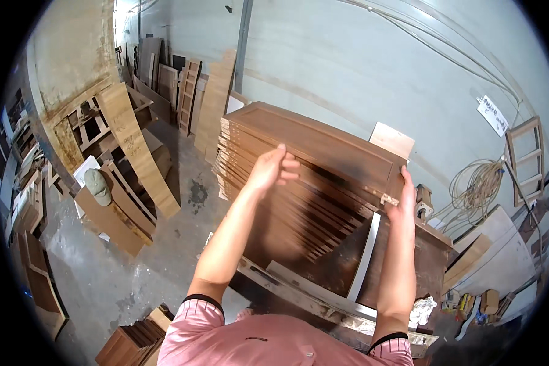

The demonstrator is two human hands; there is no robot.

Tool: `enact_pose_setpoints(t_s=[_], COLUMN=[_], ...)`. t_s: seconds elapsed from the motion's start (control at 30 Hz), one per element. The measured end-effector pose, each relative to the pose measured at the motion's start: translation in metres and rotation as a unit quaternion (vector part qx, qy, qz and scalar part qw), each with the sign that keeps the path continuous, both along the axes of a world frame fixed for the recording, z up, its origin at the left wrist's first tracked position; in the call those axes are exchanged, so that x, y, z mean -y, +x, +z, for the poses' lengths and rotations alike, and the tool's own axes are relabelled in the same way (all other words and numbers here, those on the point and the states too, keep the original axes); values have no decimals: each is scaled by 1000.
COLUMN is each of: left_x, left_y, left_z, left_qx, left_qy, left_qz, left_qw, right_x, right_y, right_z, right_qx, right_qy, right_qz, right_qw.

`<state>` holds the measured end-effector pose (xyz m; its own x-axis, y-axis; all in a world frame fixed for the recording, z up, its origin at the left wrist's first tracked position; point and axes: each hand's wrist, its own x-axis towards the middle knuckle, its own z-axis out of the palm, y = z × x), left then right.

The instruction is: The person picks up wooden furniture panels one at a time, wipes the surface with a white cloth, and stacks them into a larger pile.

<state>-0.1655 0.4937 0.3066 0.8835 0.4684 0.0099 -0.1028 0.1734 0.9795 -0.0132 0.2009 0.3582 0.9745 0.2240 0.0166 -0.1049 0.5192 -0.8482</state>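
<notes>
A tall stack of brown wooden cabinet door panels [299, 201] rises in front of me. The top panel [323, 143] is dark brown with a raised frame. My left hand [273, 169] rests on the near long edge of that top panel, fingers curled over it. My right hand [401, 198] grips the panel's right end near its corner, fingers pointing up. Both forearms reach up from pink striped sleeves at the bottom of the view.
The stack stands on a worn wooden bench [348, 287]. Plywood boards and frames [134, 146] lean at the left, more boards [189, 91] against the far wall. Coiled cable [476, 189] hangs at the right. A small pile of panels [134, 341] lies on the concrete floor.
</notes>
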Motion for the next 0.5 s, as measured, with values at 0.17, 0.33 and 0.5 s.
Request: enact_pose_setpoints(t_s=[0.17,0.33,0.5], left_x=[22,48,98], left_y=[-28,-64,-104], left_z=[-33,-123,-199], left_qx=[-29,-70,-187], left_qy=[52,8,-62], left_qz=[-106,-172,-208], left_qw=[993,983,958], right_x=[15,24,6], right_y=[46,2,-36], right_z=[-16,-65,-110], right_qx=[104,233,290], right_qy=[-188,-260,-252], right_qz=[-213,-161,-105], right_qw=[953,923,917])
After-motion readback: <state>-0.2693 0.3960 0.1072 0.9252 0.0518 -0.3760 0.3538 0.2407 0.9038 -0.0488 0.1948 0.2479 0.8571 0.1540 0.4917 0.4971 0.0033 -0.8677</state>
